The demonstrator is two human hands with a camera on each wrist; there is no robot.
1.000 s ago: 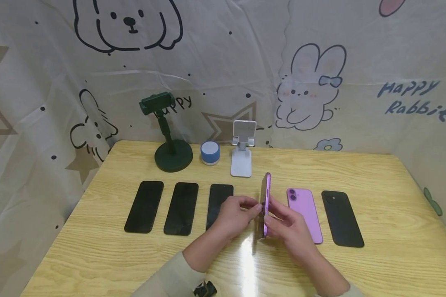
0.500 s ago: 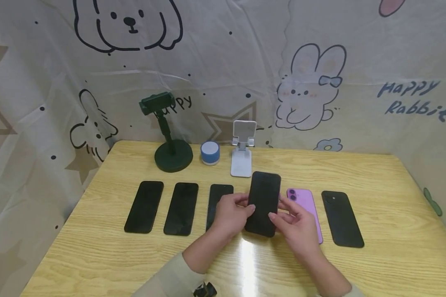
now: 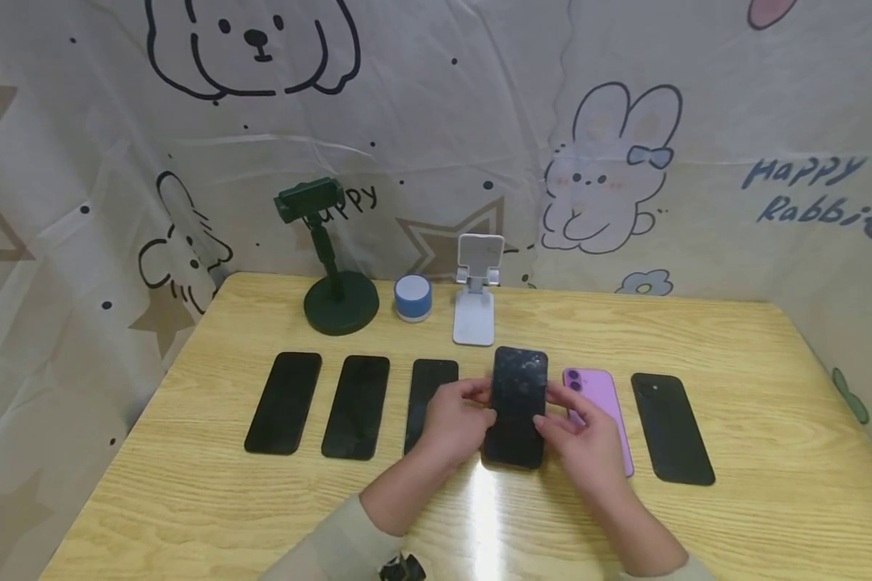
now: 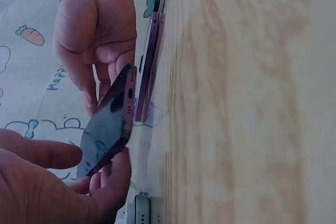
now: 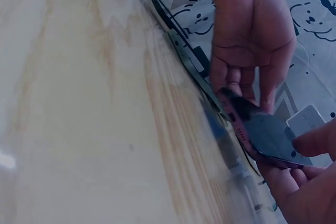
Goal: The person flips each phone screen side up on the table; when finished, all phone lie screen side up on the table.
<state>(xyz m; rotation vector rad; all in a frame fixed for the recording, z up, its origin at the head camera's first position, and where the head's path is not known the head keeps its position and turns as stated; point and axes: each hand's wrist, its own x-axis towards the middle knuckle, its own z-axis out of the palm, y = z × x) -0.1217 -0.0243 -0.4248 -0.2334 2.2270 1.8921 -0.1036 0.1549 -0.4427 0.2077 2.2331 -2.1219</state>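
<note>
Both hands hold one smartphone (image 3: pixel 516 407) over the table, its black glossy screen turned up. My left hand (image 3: pixel 456 421) grips the left edge, thumb at the front and fingers behind. On the opposite edge, my right hand (image 3: pixel 583 440) pinches the phone the same way. The left wrist view shows the phone's pinkish-purple frame (image 4: pixel 127 106) with its charging port, raised off the tabletop. In the right wrist view, light reflects off the tilted screen (image 5: pixel 273 137). A dark phone (image 3: pixel 432 395) lies partly hidden behind my left hand, and a purple phone (image 3: pixel 601 407) lies beside my right.
Two more black phones (image 3: pixel 283 403) lie in the row at left, and a black one (image 3: pixel 672 428) lies at right. Behind them stand a dark green phone stand (image 3: pixel 340 303), a blue-and-white round container (image 3: pixel 412 298) and a white folding stand (image 3: pixel 474 319). A printed cloth hangs behind.
The phone was edge-on a second ago, then turned screen up between both hands. Since then it has tipped slightly, with reflections now on its screen. The other phones have stayed put.
</note>
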